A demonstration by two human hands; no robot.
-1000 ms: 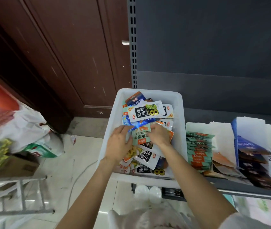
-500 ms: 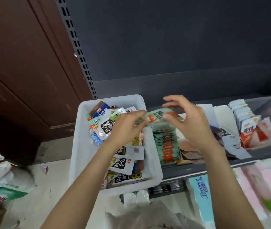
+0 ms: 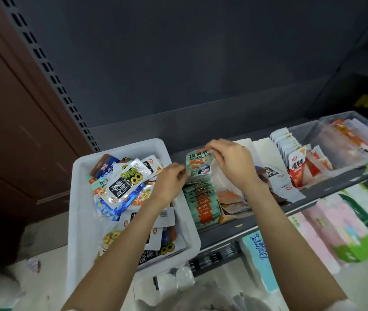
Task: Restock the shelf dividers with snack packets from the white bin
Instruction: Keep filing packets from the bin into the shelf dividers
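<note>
A teal and orange snack packet stands upright at the back of a row of matching teal packets on the grey shelf. My right hand pinches its top edge. My left hand pinches its lower left edge, over the right wall of the white bin. The bin sits at the shelf's left end and holds several mixed packets, among them a white and black one.
White paper dividers split the shelf into lanes. Orange packets, white packets and red and white packets fill lanes to the right. A clear tray stands far right. Tissue packs lie on the lower shelf.
Both hands lifted a teal packet out of the bin and carried it right to the teal row, where it now stands upright. The camera view swung to the right.
</note>
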